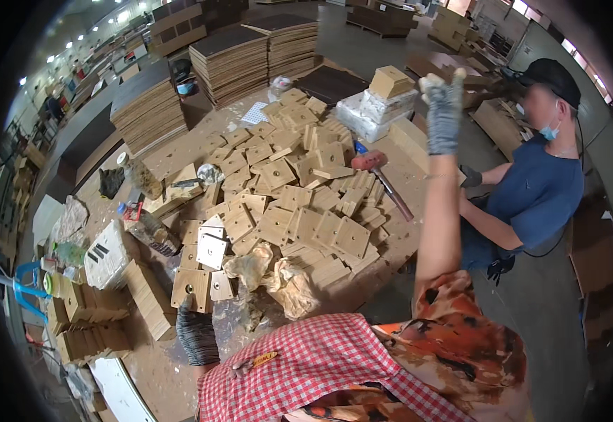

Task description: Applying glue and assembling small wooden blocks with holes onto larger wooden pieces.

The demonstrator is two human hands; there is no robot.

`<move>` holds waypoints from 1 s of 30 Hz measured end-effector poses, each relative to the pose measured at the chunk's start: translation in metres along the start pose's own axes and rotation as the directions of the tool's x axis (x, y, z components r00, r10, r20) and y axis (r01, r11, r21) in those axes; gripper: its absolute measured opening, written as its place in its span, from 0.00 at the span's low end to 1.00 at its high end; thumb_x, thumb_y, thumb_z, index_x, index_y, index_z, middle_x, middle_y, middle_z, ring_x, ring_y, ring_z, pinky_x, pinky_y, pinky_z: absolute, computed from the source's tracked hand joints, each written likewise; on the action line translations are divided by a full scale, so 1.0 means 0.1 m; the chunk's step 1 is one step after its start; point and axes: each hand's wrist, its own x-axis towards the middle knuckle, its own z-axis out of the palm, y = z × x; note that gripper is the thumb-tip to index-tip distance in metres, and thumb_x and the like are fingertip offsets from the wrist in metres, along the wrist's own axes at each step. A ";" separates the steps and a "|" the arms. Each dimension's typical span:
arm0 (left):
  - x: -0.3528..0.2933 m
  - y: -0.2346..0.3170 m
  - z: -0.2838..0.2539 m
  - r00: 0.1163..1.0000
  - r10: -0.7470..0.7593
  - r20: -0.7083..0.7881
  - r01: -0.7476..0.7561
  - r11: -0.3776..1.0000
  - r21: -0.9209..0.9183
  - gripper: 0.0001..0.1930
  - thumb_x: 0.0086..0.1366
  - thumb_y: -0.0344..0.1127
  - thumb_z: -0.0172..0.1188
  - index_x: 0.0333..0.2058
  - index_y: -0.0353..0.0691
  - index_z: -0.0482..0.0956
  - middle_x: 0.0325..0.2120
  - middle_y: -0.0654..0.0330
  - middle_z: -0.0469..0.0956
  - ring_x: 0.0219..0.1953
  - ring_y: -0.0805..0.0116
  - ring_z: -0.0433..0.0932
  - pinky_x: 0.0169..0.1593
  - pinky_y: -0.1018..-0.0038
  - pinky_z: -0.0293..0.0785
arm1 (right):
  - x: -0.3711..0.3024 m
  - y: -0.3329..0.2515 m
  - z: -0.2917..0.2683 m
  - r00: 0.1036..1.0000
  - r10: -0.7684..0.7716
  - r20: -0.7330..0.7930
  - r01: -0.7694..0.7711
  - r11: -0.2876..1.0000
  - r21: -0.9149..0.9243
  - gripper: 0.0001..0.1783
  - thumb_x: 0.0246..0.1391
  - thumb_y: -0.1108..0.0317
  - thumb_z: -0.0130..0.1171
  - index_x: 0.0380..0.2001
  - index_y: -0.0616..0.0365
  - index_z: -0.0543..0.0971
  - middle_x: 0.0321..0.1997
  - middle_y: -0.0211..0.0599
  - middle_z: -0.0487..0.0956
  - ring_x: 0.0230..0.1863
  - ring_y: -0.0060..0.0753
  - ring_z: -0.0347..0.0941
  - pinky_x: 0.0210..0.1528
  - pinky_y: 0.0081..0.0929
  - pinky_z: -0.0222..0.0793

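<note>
My left hand, in a grey knitted glove, grips the near edge of a square wooden block with a hole in its middle. Right beside that block lie a small pale metal plate and a brighter square plate. My right hand, gloved alike, is raised high at the right, away from the table. Its fingers are partly spread, and I see nothing in them. A big heap of similar drilled wooden blocks covers the middle of the table.
Crumpled brownish wrapping lies near me. A red-headed mallet rests at the heap's right. Stacked blocks, a white foam block and plastic bottles stand left. A co-worker stands at the right.
</note>
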 end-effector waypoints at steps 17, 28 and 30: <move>0.12 -0.08 -0.02 1.000 -0.025 0.002 0.025 0.997 0.074 0.24 0.63 0.38 0.64 0.55 0.36 0.72 0.50 0.56 0.77 0.51 0.61 0.78 0.54 0.62 0.77 | -0.88 -0.14 0.31 0.857 -0.096 0.507 0.385 0.772 -0.505 0.33 0.61 0.67 0.61 0.67 0.56 0.63 0.51 0.37 0.78 0.52 0.26 0.74 0.58 0.25 0.71; 0.06 -0.10 -0.05 0.999 -0.034 0.002 0.033 0.993 0.110 0.24 0.64 0.39 0.63 0.56 0.36 0.72 0.50 0.57 0.77 0.51 0.61 0.78 0.55 0.62 0.76 | -3.18 0.18 1.51 0.084 0.700 0.709 0.541 0.565 -0.622 0.35 0.47 0.46 0.65 0.53 0.57 0.77 0.53 0.45 0.75 0.58 0.49 0.67 0.63 0.48 0.60; 0.05 -0.09 -0.08 0.999 -0.035 -0.014 0.036 0.994 0.099 0.23 0.64 0.38 0.63 0.55 0.36 0.72 0.50 0.57 0.78 0.51 0.61 0.78 0.55 0.61 0.77 | -3.27 0.14 1.60 0.088 0.712 0.697 0.574 0.535 -0.619 0.36 0.46 0.44 0.65 0.53 0.56 0.77 0.54 0.44 0.75 0.60 0.48 0.65 0.65 0.51 0.57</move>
